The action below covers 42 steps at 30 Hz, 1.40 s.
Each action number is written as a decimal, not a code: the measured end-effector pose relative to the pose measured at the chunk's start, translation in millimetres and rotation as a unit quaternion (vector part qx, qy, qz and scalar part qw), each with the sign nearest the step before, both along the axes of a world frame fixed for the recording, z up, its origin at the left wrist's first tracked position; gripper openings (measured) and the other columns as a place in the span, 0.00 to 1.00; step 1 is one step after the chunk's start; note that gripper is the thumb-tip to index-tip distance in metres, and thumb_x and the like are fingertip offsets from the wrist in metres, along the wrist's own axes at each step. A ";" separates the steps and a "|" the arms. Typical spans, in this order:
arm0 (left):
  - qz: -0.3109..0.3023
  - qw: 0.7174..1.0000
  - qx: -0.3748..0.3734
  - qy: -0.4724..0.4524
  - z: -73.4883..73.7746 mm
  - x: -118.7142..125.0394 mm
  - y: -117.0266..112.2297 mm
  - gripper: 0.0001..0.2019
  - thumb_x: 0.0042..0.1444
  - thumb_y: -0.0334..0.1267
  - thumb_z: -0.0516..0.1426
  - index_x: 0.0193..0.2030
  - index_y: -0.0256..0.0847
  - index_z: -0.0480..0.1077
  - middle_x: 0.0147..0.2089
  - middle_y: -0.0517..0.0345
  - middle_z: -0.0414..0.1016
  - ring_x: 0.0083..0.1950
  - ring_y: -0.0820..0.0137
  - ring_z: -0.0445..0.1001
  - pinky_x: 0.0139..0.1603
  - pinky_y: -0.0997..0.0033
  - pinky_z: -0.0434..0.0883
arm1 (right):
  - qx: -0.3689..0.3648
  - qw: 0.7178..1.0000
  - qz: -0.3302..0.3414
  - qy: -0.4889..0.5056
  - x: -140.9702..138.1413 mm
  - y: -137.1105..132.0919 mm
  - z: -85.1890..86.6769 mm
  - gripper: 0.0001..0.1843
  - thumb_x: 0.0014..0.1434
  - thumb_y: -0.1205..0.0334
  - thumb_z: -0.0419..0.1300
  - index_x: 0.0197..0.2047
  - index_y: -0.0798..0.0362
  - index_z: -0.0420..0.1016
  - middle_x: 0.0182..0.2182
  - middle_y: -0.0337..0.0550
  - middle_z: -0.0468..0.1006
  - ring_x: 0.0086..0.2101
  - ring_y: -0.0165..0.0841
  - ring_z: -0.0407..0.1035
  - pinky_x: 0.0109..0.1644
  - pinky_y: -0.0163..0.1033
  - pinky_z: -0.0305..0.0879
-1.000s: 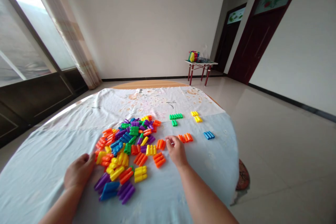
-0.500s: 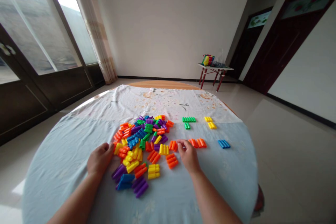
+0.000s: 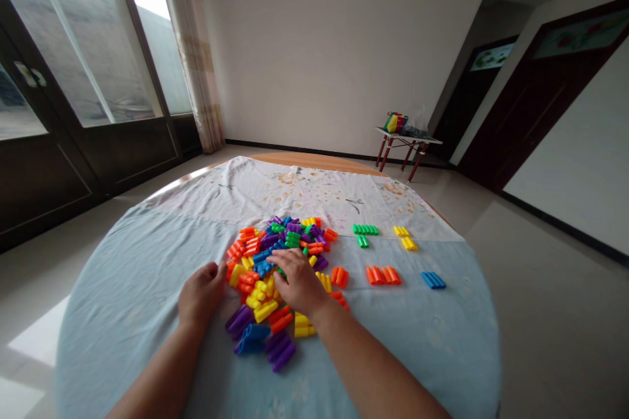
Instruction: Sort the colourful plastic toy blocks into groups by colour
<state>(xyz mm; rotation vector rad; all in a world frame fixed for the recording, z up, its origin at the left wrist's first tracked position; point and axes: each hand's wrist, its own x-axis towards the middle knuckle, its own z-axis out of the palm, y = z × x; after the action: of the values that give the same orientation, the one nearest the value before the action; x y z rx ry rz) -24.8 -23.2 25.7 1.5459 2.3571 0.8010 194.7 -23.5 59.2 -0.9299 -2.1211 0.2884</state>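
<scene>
A heap of plastic tube-shaped building blocks (image 3: 264, 292) in orange, yellow, blue, green and purple lies on the cloth in front of me. My left hand (image 3: 200, 293) rests at the heap's left edge with its fingers curled, beside an orange block; what is in them, if anything, is hidden. Above the middle of the heap is my right hand (image 3: 299, 281), fingers apart and reaching toward blue blocks (image 3: 263, 267). It covers some of the blocks beneath. Right of the heap lie separate groups: orange blocks (image 3: 383, 275), green blocks (image 3: 365, 230), yellow blocks (image 3: 405, 237) and a blue block (image 3: 433, 280).
A light blue and floral cloth (image 3: 128, 301) covers the round table, whose bare wooden edge (image 3: 304, 160) shows at the back. Beyond it, a small table (image 3: 410, 137) carries a colourful bag (image 3: 396, 122). Glass doors (image 3: 93, 52) stand at the left.
My right hand has moved left from the orange blocks to above the heap, and its fingers have spread. My left hand stays at the heap's edge. The view has shifted slightly.
</scene>
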 end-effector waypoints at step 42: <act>-0.015 0.999 -0.026 -0.016 2.4 -5.6 0.9 0.18 0.53 0.52 0.45 0.26 0.41 0.64 0.22 0.59 0.65 0.29 0.70 0.63 0.28 0.73 0.54 | -0.042 0.978 -0.011 -0.205 34.7 -19.6 -9.8 0.18 0.53 0.56 0.63 0.46 0.50 0.71 0.38 0.42 0.74 0.45 0.38 0.59 0.53 0.46 0.50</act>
<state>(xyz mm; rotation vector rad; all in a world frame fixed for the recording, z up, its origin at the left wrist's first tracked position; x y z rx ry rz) -30.5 -22.2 28.2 1.5321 2.3079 0.7450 229.4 -43.1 49.4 -1.1407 -2.4865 0.1872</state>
